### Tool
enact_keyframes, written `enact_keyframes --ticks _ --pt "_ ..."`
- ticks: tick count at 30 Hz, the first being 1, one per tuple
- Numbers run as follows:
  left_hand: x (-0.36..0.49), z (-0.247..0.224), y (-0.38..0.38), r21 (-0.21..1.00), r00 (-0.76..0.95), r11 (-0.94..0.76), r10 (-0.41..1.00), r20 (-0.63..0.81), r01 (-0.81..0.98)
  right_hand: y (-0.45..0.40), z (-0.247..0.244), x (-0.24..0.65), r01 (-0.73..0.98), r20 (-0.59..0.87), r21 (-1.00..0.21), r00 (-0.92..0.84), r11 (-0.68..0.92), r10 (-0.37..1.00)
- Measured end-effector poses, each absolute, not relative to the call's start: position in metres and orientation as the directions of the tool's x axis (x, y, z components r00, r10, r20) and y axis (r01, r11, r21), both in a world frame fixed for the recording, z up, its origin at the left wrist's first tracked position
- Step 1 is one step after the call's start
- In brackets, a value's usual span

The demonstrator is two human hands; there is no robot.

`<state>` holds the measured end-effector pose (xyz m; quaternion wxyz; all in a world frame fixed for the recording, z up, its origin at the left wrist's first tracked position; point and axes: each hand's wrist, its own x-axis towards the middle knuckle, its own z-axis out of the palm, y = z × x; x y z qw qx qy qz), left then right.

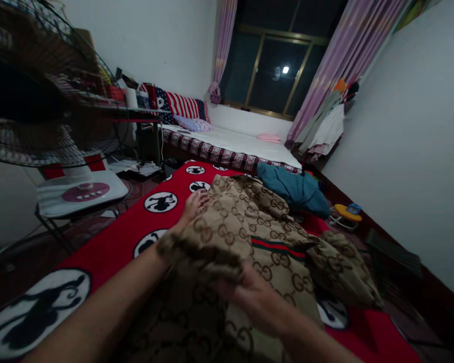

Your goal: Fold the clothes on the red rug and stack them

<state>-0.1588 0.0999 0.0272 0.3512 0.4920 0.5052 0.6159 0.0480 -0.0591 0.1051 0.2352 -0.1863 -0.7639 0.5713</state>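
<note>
A tan jacket [227, 219] with brown lettering and a green-red stripe is spread over a red blanket [109, 267] printed with dark figures in white circles. My right hand [245, 295], somewhat blurred, is closed on the gathered edge of the jacket and lifts it off the blanket. Farther forward, my left hand [195, 204] rests along the jacket's left side with its fingers stretched out. Part of the raised edge lies across my left forearm. One sleeve [344, 267] of the jacket lies bunched on the right.
A standing fan [53, 96] looms close at the left, above a white-topped stool [79, 196]. Teal cloth [291, 189] lies beyond the jacket. A bed [227, 136] stands under the window, clothes [325, 126] hang at right, and a yellow stool [346, 213] is on the floor.
</note>
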Motion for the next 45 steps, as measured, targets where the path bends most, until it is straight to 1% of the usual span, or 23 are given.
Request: enact_keyframes --ticks 1,3,5,6,7,8,9,10,12,13,15,16,18,20,22,23,25,30,33,36,40,42,45 --pt "-0.167 0.033 0.098 0.974 -0.278 -0.227 0.936 0.216 -0.008 -0.064 0.091 0.047 0.072 0.070 -0.946 -0.906 0.315 0.418" --pt "-0.182 0.044 0.094 0.973 -0.258 -0.167 0.958 0.123 -0.157 -0.063 0.074 0.049 0.103 -0.030 -0.895 -0.985 0.434 0.172" --pt "-0.193 0.054 0.094 0.983 -0.173 -0.080 0.984 0.052 -0.164 -0.053 0.071 0.052 0.088 -0.084 -0.865 -0.996 0.494 0.030" --pt "-0.197 0.058 0.096 0.994 -0.129 -0.047 0.991 0.034 -0.102 -0.047 0.074 0.052 0.100 -0.112 -0.871 -0.994 0.480 0.005" --pt "-0.198 0.061 0.099 0.999 -0.090 -0.031 0.995 0.030 -0.011 -0.041 0.077 0.051 0.126 -0.134 -0.886 -0.991 0.446 0.013" --pt "-0.198 0.063 0.103 0.993 -0.057 -0.043 0.997 0.050 0.114 -0.035 0.081 0.048 0.155 -0.141 -0.897 -0.988 0.413 0.066" --pt "-0.196 0.065 0.108 0.964 -0.029 -0.077 0.996 0.087 0.253 -0.030 0.082 0.044 0.182 -0.127 -0.896 -0.979 0.406 0.158" --pt "-0.193 0.066 0.115 0.912 0.000 -0.123 0.991 0.134 0.391 -0.027 0.081 0.040 0.207 -0.091 -0.873 -0.959 0.442 0.269" --pt "-0.181 0.067 0.129 0.765 0.060 -0.214 0.973 0.225 0.608 -0.022 0.072 0.029 0.281 0.021 -0.745 -0.897 0.605 0.442" --pt "-0.173 0.066 0.137 0.712 0.081 -0.247 0.962 0.259 0.657 -0.021 0.065 0.025 0.325 0.059 -0.651 -0.879 0.686 0.473" --pt "-0.156 0.063 0.149 0.664 0.124 -0.296 0.948 0.294 0.687 -0.020 0.050 0.019 0.365 0.064 -0.501 -0.888 0.784 0.455" --pt "-0.147 0.060 0.154 0.646 0.156 -0.325 0.939 0.305 0.691 -0.020 0.044 0.018 0.365 0.051 -0.467 -0.898 0.806 0.436" --pt "-0.132 0.050 0.160 0.578 0.239 -0.380 0.921 0.308 0.722 -0.020 0.038 0.019 0.359 0.042 -0.443 -0.907 0.821 0.419" --pt "-0.123 0.034 0.163 0.462 0.278 -0.367 0.927 0.250 0.808 -0.020 0.038 0.022 0.351 0.049 -0.435 -0.910 0.829 0.411" --pt "-0.118 0.018 0.164 0.348 0.234 -0.284 0.956 0.180 0.893 -0.020 0.041 0.024 0.337 0.072 -0.426 -0.912 0.840 0.403" --pt "-0.117 0.011 0.165 0.317 0.192 -0.234 0.968 0.158 0.919 -0.020 0.041 0.024 0.329 0.086 -0.422 -0.913 0.845 0.399" --pt "-0.117 0.002 0.167 0.315 0.130 -0.172 0.980 0.151 0.933 -0.020 0.041 0.024 0.314 0.115 -0.418 -0.912 0.852 0.393" --pt "-0.119 0.001 0.165 0.303 0.106 -0.165 0.974 0.201 0.939 -0.019 0.033 0.024 0.293 0.190 -0.457 -0.890 0.840 0.414" --pt "-0.122 0.000 0.163 0.302 0.060 -0.154 0.952 0.299 0.941 -0.018 0.027 0.024 0.275 0.228 -0.496 -0.874 0.823 0.430" --pt "-0.125 -0.002 0.161 0.333 -0.041 -0.108 0.912 0.409 0.937 -0.015 0.022 0.024 0.258 0.268 -0.537 -0.851 0.803 0.452" --pt "-0.126 0.004 0.155 0.382 -0.248 0.074 0.869 0.428 0.921 -0.012 0.016 0.024 0.227 0.319 -0.569 -0.825 0.790 0.467" --pt "-0.125 0.009 0.151 0.378 -0.333 0.177 0.853 0.402 0.909 -0.011 0.013 0.023 0.218 0.357 -0.577 -0.800 0.787 0.483" --pt "-0.125 0.017 0.146 0.350 -0.402 0.278 0.842 0.359 0.895 -0.009 0.011 0.022 0.224 0.426 -0.581 -0.736 0.782 0.527"
